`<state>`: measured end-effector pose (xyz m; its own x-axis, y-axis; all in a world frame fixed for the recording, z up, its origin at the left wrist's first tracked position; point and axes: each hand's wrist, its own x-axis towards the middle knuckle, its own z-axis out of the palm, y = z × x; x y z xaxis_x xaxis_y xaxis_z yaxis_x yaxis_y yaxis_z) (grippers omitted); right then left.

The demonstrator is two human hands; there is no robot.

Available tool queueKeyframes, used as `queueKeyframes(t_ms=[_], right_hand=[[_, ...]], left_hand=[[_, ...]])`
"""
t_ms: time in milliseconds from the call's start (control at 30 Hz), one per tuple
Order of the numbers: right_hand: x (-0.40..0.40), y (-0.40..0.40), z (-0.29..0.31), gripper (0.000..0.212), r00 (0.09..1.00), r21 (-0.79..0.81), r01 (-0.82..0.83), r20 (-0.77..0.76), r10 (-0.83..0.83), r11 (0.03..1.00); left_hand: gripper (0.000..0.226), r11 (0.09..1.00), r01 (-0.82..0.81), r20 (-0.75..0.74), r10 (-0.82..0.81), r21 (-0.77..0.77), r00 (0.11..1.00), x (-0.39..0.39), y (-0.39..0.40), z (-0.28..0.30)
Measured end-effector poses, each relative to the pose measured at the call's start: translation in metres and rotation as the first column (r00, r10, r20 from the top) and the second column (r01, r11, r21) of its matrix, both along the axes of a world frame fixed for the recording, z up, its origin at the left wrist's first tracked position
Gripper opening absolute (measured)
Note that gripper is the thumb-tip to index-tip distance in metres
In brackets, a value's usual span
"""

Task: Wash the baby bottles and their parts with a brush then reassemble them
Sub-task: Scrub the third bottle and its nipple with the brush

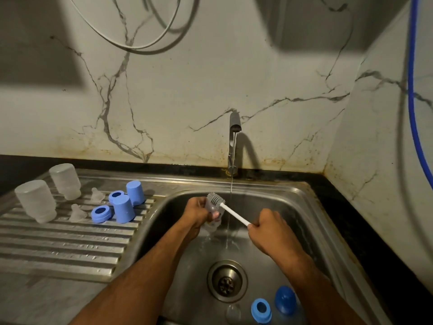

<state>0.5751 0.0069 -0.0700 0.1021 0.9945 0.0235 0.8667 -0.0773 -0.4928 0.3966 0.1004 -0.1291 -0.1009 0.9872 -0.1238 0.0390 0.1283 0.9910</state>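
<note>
Gripping a third bottle (212, 215) in the left hand (196, 213) and the brush (216, 200) in the right hand (269, 227), the person was likely past halfway, two bottles (35, 200) draining left, nothing reassembled.

A: What is the sink (293, 198) made of?

B: Brushed steel, dull-shining, wet in the basin. Its draining board (58, 245) left of the basin is the same metal, ribbed. The drain ring (212, 275) in the basin floor is shinier metal.

A: And the pieces on that board?

B: Two frosted, translucent plastic bottles (35, 200), matt. The blue caps (123, 208) and blue rings (101, 213) look like smooth opaque plastic. The teats (77, 212) are clear and soft-looking, perhaps silicone.

A: The brush (215, 199) over the basin?

B: Grey rubbery bristles, smooth white plastic handle.

A: Behind the sink?

B: A satin metal tap (234, 127); glossy marble-veined wall (187, 90), stained brown near its foot; dark worktop (351, 207), slightly glossy.
</note>
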Motion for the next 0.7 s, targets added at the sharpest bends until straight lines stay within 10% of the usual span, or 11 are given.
queueKeyframes(t_ms=[700], right_hand=[[0.012,0.007,0.000,0.024,0.993,0.046,0.100,0.053,-0.102,0.994]], left_hand=[[0.022,0.997,0.071,-0.027,-0.072,-0.030,0.997,0.011,0.004,-0.005]])
